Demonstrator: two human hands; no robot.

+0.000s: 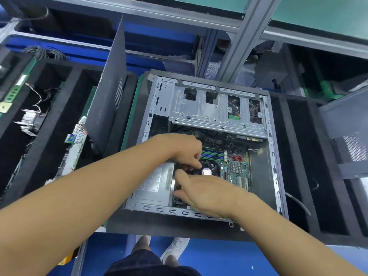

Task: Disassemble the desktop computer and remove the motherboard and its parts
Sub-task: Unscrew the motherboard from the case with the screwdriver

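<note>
An open desktop case (273, 156) lies on its side on the bench in front of me. Inside it are the green motherboard (237, 166), RAM sticks (212, 154) and the black CPU cooler fan (210, 168) with a shiny round hub. My left hand (185, 150) reaches in from the left, and its curled fingers pinch at the fan's upper left edge. My right hand (205, 193) lies over the board just below the fan, thumb up and fingers stretched leftward. It hides the fan's lower part and whatever is under the palm.
A silver power supply (157, 181) fills the case's lower left, and a metal drive cage (209, 108) spans its top. A removed side panel (109, 92) stands upright at the left. Black foam trays hold a heatsink (29, 120) and a board (76, 148). Another panel (346, 132) leans at right.
</note>
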